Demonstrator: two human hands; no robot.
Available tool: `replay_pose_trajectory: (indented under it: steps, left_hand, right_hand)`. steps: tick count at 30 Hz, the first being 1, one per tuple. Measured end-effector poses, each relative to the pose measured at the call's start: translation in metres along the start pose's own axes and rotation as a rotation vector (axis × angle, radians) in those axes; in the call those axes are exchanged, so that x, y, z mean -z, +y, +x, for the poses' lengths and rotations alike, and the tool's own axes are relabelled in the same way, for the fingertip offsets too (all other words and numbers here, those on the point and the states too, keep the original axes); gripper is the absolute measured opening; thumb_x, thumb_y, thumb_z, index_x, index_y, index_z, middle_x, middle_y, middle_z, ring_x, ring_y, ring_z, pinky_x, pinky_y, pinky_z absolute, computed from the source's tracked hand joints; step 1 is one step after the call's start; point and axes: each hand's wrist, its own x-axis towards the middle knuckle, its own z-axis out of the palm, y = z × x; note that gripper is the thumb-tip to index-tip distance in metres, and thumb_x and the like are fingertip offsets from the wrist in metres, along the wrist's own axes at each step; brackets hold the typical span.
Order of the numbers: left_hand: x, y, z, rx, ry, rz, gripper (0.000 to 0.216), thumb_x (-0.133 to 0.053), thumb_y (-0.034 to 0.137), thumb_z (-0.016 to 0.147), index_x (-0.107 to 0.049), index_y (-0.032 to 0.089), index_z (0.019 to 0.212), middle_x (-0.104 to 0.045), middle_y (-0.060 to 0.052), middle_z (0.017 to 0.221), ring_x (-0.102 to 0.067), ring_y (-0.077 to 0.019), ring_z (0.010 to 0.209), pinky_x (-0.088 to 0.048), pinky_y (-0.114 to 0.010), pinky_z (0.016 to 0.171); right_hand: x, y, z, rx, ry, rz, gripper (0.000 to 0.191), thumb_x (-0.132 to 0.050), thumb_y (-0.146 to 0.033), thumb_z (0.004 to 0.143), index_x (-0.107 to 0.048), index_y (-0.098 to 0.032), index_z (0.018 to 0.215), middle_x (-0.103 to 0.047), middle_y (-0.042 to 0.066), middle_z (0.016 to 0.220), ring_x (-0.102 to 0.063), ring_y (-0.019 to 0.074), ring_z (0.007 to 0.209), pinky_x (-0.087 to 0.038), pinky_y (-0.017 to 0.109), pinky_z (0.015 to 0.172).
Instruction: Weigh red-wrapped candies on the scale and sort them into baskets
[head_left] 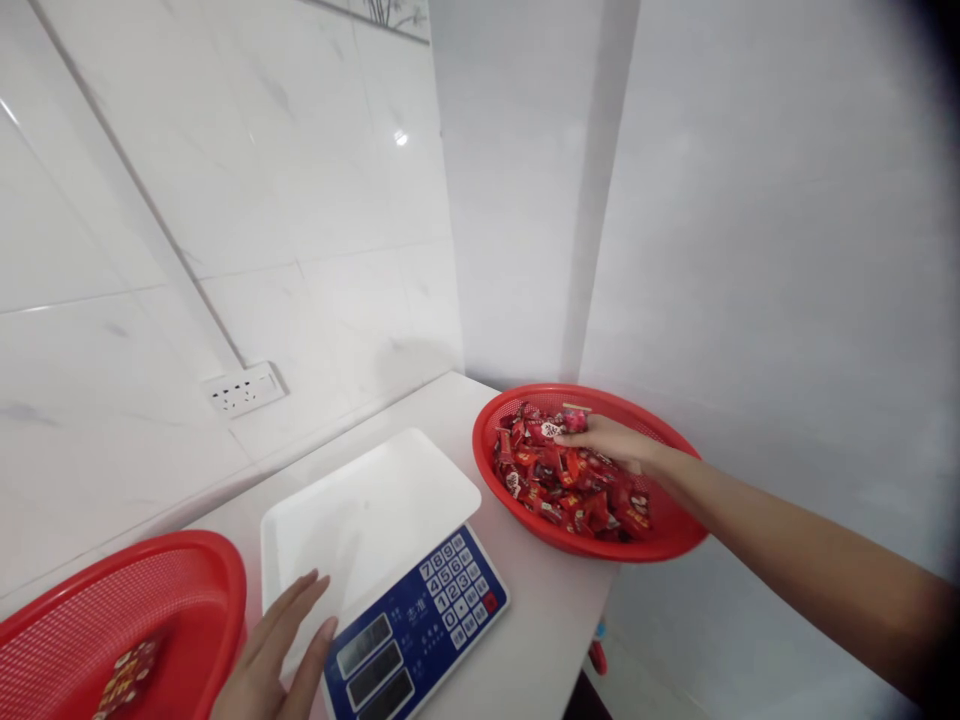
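My right hand (609, 438) reaches into a red mesh basket (675, 540) at the table's far right corner. The basket is filled with several red-wrapped candies (570, 485), and my fingers are closed on one candy near the pile's top. My left hand (281, 650) lies flat with fingers stretched out on the near left corner of the white weighing tray (360, 510) of an electronic scale. The scale's blue keypad panel (424, 625) faces me.
A second red mesh basket (187, 590) sits at the near left, with a red packet (127, 675) lying inside. A white wall socket (244, 388) is mounted on the tiled wall. The table edge drops off at the right front.
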Motion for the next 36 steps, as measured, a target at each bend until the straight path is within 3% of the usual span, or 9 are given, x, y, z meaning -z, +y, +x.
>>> replay_pose_trajectory:
  steps: [5, 8, 12, 15, 18, 26, 29, 33, 36]
  left_hand:
    - [-0.013, 0.064, 0.009, 0.193, -0.237, -0.45, 0.047, -0.055, 0.051, 0.076, -0.054, 0.028, 0.117, -0.056, -0.004, 0.126, -0.052, -0.0259, 0.116, -0.043, -0.038, 0.096]
    - [-0.025, 0.096, 0.021, 0.194, -0.354, -0.875, 0.057, -0.057, 0.048, 0.078, -0.041, 0.026, 0.128, -0.053, -0.011, 0.128, -0.052, -0.0247, 0.115, -0.043, -0.041, 0.096]
    - [-0.035, 0.117, 0.038, 0.371, -0.388, -1.253, 0.071, -0.061, 0.044, 0.077, -0.024, 0.033, 0.136, -0.035, -0.013, 0.141, -0.045, -0.0282, 0.12, -0.05, -0.042, 0.083]
    - [-0.04, 0.113, 0.047, 0.391, -0.323, -1.359, 0.071, -0.069, 0.036, 0.072, -0.032, 0.033, 0.132, -0.046, -0.011, 0.132, -0.051, -0.0255, 0.112, -0.051, -0.039, 0.08]
    - [-0.041, 0.096, 0.054, 0.407, -0.173, -1.341, 0.048, -0.073, 0.033, 0.067, -0.054, 0.024, 0.11, -0.061, -0.006, 0.107, -0.061, -0.0179, 0.089, -0.052, -0.033, 0.075]
    - [-0.019, 0.039, 0.065, 0.532, 0.02, -1.265, 0.027, -0.074, 0.031, 0.065, -0.06, 0.017, 0.084, -0.063, 0.0, 0.073, -0.056, -0.0054, 0.056, -0.049, -0.018, 0.055]
    - [-0.014, 0.027, 0.063, 0.564, 0.061, -1.235, 0.026, -0.074, 0.031, 0.065, -0.06, 0.017, 0.082, -0.062, 0.002, 0.069, -0.055, -0.0038, 0.053, -0.048, -0.016, 0.053]
    - [-0.012, 0.026, 0.059, 0.548, 0.067, -1.181, 0.032, -0.075, 0.037, 0.061, -0.06, 0.018, 0.082, -0.063, 0.002, 0.072, -0.056, -0.0049, 0.055, -0.047, -0.016, 0.051]
    - [-0.012, 0.036, 0.056, 0.49, 0.034, -1.131, 0.038, -0.077, 0.04, 0.057, -0.063, 0.017, 0.083, -0.064, 0.0, 0.072, -0.058, -0.008, 0.056, -0.047, -0.017, 0.048]
  right_hand:
    - [-0.03, -0.031, -0.005, 0.036, -0.061, 0.113, 0.03, -0.069, -0.044, 0.065, -0.059, -0.018, 0.075, -0.062, 0.0, 0.058, -0.052, 0.0121, 0.047, -0.041, 0.024, 0.043]
    - [-0.064, -0.056, -0.005, 0.159, -0.155, 0.109, 0.027, -0.068, -0.041, 0.067, -0.059, -0.019, 0.08, -0.061, -0.002, 0.063, -0.051, 0.0113, 0.051, -0.039, 0.023, 0.046]
    - [-0.12, -0.082, -0.006, 0.398, -0.239, -0.166, 0.02, -0.066, -0.033, 0.067, -0.058, -0.02, 0.08, -0.06, -0.003, 0.066, -0.052, 0.0132, 0.058, -0.039, 0.024, 0.052]
    - [-0.16, -0.09, -0.006, 0.469, -0.261, -0.227, 0.016, -0.063, -0.02, 0.066, -0.057, -0.022, 0.081, -0.061, -0.003, 0.071, -0.054, 0.0149, 0.066, -0.038, 0.024, 0.056]
    - [-0.186, -0.094, -0.003, 0.493, -0.333, -0.194, 0.03, -0.059, -0.012, 0.063, -0.058, -0.024, 0.091, -0.063, -0.001, 0.081, -0.056, 0.0153, 0.073, -0.039, 0.023, 0.058]
    - [-0.204, -0.097, 0.02, 0.336, -0.488, -0.044, 0.033, -0.055, -0.03, 0.076, -0.054, -0.019, 0.107, -0.061, 0.004, 0.085, -0.053, 0.0098, 0.055, -0.041, 0.02, 0.041]
    - [-0.205, -0.093, 0.028, 0.291, -0.453, 0.01, 0.039, -0.048, -0.038, 0.083, -0.05, -0.016, 0.114, -0.063, 0.007, 0.085, -0.059, 0.0125, 0.063, -0.048, 0.024, 0.053]
    - [-0.207, -0.091, 0.035, 0.318, -0.397, 0.044, 0.049, -0.053, -0.04, 0.082, -0.045, -0.017, 0.124, -0.058, 0.014, 0.116, -0.056, 0.0205, 0.104, -0.047, 0.032, 0.084]
    - [-0.212, -0.095, 0.032, 0.386, -0.411, 0.048, 0.04, -0.057, -0.038, 0.079, -0.055, -0.019, 0.115, -0.059, 0.011, 0.118, -0.054, 0.0218, 0.106, -0.045, 0.035, 0.086]
